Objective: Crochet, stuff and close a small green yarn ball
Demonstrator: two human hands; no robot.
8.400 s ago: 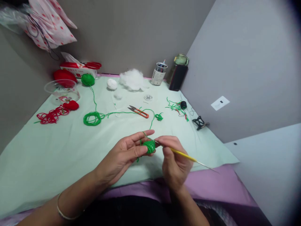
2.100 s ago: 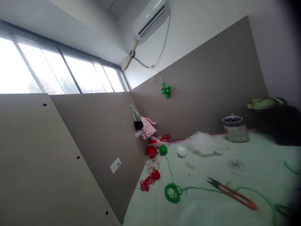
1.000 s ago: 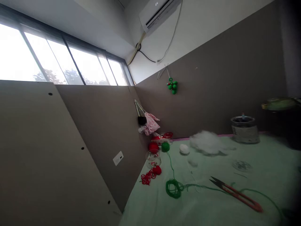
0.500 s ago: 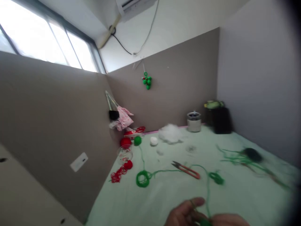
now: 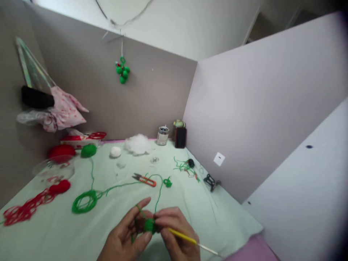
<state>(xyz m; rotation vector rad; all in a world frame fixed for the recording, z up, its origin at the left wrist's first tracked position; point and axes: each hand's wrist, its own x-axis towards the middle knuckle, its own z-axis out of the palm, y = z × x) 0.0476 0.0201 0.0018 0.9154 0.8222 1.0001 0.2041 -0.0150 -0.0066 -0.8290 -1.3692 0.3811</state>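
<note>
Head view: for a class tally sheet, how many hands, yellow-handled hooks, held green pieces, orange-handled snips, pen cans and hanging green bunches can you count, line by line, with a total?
Hands: 2, left hand and right hand
Yellow-handled hook: 1
Held green piece: 1
Orange-handled snips: 1
Pen can: 1
Hanging green bunch: 1
Total: 7

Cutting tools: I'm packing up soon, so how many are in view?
2. Orange-handled thread snips lie on the pale green cloth, near its middle; red-handled scissors are at the tissue box, back left. Others may be hidden, perhaps inside the can.
</note>
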